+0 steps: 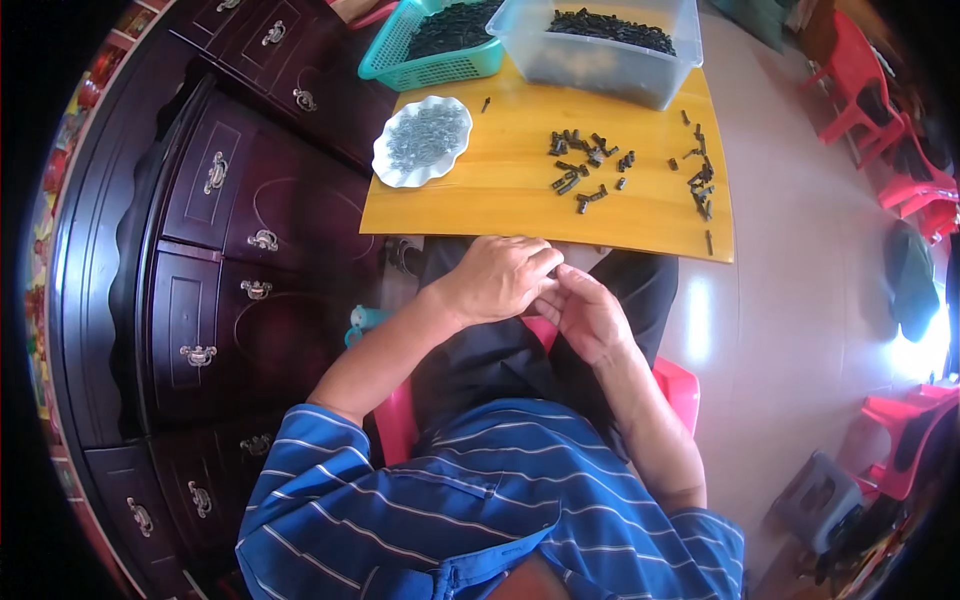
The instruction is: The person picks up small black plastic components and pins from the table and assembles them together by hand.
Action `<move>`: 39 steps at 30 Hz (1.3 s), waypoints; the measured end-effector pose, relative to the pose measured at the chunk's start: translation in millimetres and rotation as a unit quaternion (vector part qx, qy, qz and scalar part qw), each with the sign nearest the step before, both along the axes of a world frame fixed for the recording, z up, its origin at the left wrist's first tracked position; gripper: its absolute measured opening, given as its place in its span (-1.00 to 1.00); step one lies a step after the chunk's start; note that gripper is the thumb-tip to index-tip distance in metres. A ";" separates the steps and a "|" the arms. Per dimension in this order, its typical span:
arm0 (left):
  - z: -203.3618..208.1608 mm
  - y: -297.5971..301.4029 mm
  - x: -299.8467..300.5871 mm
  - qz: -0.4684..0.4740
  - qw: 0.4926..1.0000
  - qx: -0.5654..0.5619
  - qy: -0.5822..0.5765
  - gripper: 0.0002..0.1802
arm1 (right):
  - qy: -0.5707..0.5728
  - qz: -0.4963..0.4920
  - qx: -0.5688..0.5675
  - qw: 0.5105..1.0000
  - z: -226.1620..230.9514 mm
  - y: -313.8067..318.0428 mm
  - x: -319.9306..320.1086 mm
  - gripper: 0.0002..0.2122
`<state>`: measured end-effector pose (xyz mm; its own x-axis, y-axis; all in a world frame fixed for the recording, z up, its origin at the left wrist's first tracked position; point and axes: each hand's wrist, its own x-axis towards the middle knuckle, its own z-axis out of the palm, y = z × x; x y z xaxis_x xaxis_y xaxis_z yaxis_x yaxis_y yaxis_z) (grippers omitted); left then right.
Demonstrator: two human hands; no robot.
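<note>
Black pieces [569, 185] lie in a loose bunch on the yellow bench [440, 212], a bit right of its middle, and more sit along its right side. We seem to be working on one small piece with both hands, but it is mostly hidden, so that is our guess. We think the next move calls for a light, steady touch, with both hands helping each other. Our left hand [497, 278] and right hand [592, 318] meet over our lap, just by the near edge of the bench. The left fingers curl in, and the right thumb and fingers are close to them, but we cannot tell if they pinch anything. The loose bunch is farther away than our fingers, not touching them. To its left, a white plate [383, 160] holds little clear bits [425, 138].
</note>
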<state>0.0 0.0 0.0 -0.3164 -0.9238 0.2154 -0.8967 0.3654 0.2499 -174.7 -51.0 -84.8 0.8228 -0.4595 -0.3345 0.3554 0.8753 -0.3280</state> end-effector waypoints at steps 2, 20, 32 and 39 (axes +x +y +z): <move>-0.7 -0.1 -1.7 0.000 1.000 -0.017 0.019 -0.72 | -0.005 0.002 0.006 1.000 1.1 -0.7 -1.4 -0.85; 5.1 2.4 3.5 0.000 0.998 0.033 0.051 -0.65 | -0.018 0.028 -0.012 0.999 5.2 2.1 3.5 -0.81; 20.1 7.5 19.3 0.020 0.958 0.105 0.267 -0.88 | 0.002 0.068 -0.042 0.997 6.9 8.8 1.4 -0.77; 34.9 3.4 52.6 0.045 0.929 0.248 0.272 -0.92 | 0.097 0.087 -0.189 0.973 23.1 11.0 3.0 -0.83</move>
